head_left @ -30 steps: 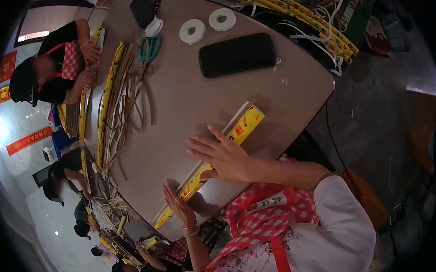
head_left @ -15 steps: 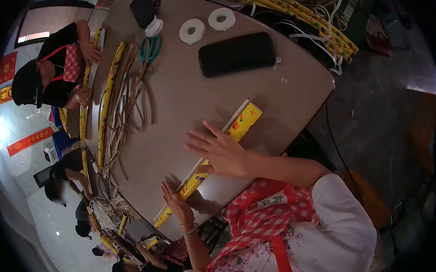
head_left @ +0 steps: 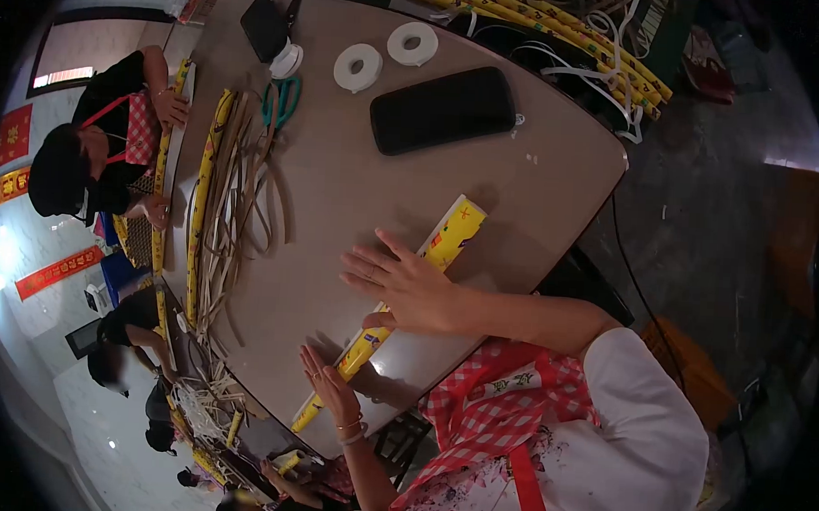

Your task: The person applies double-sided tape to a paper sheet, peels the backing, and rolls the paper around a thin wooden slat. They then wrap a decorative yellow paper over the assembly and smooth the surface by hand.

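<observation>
A long, narrow roll of yellow printed paper [head_left: 454, 232] with a pale edge lies slantwise near the table's front edge. Across its middle rests my right hand [head_left: 413, 288], with fingers stretched out and spread. My left hand [head_left: 333, 391] lies against the lower part of the roll, its fingers straight and close together. Neither hand wraps round the paper. Parts of the roll under both hands are hidden.
On the table [head_left: 339, 198] are a black slab like a large phone [head_left: 443, 111], two white tape rolls [head_left: 358, 68], teal-handled scissors [head_left: 286, 102], brown strips [head_left: 235, 179] and a yellow tube [head_left: 209, 165]. A co-worker [head_left: 112, 151] handles another yellow tube at the left.
The roll has turned slightly under my hands, so less of its white edge shows. Both hands stay on it in nearly the same places. The view has shifted a little.
</observation>
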The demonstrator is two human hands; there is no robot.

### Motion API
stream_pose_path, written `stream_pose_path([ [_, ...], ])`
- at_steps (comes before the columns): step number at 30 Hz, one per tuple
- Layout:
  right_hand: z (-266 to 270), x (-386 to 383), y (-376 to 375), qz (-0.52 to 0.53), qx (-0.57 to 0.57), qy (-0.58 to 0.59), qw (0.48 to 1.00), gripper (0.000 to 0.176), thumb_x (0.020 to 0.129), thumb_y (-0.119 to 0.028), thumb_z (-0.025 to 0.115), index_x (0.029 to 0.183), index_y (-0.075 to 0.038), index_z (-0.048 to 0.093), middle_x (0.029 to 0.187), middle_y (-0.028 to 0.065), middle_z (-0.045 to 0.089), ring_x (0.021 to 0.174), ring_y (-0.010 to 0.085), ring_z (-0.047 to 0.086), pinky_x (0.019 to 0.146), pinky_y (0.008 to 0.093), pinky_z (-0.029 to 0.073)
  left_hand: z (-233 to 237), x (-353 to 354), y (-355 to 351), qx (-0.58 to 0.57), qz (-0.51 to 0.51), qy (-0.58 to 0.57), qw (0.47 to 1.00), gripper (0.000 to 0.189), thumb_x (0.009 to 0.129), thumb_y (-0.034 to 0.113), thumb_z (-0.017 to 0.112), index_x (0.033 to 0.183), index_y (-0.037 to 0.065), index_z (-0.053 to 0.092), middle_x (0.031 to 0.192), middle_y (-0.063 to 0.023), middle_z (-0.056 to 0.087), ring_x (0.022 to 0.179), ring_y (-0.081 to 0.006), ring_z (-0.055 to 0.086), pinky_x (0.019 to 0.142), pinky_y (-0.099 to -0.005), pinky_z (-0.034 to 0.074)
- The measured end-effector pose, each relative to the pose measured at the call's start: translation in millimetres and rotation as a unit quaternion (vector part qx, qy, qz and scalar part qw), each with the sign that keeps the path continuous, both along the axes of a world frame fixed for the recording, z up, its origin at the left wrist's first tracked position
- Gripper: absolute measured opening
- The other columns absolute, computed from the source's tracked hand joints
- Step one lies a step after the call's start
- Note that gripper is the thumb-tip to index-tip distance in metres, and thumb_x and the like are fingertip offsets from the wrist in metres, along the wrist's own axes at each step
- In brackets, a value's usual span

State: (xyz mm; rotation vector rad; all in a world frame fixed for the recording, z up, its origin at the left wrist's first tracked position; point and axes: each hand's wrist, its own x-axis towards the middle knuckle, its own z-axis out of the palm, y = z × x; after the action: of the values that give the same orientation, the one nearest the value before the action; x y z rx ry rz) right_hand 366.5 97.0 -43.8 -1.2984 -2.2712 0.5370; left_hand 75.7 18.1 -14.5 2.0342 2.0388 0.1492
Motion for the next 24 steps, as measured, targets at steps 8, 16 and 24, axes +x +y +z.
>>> stream_pose_path([
  [8,-2.6,-2.9,5.9,0.009,-0.011,-0.013,1.0,0.072,0.096,-0.059,0.028,0.149,-0.011,0.028,0.154,0.0109,0.026,0.144,0.0237,0.021,0.116,0.0528,-0.002,2.8,-0.9,6.4,-0.016,0.005,0.013,1.0,0.059,0.103,0.04,0.019,0.15,0.005,0.023,0.157,-0.014,0.019,0.146,-0.0304,0.013,0.116,-0.0471,0.009],
  [16,-1.5,-2.6,8.5,0.006,-0.007,-0.02,1.0,0.071,0.096,-0.059,0.029,0.149,-0.012,0.028,0.154,0.0112,0.026,0.144,0.0244,0.022,0.116,0.0537,0.0,2.7,-1.0,10.3,-0.018,0.006,0.016,1.0,0.059,0.103,0.04,0.02,0.15,0.005,0.022,0.157,-0.0145,0.018,0.146,-0.0304,0.013,0.116,-0.0478,0.009],
  [24,2.7,-0.6,15.0,0.014,-0.017,-0.019,1.0,0.072,0.094,-0.06,0.033,0.148,-0.013,0.029,0.154,0.0115,0.027,0.143,0.0244,0.023,0.116,0.0541,0.001,0.5,-5.0,15.9,-0.005,0.001,0.019,1.0,0.054,0.104,0.033,0.023,0.15,0.004,0.023,0.156,-0.0175,0.019,0.145,-0.0322,0.016,0.117,-0.0434,0.012],
])
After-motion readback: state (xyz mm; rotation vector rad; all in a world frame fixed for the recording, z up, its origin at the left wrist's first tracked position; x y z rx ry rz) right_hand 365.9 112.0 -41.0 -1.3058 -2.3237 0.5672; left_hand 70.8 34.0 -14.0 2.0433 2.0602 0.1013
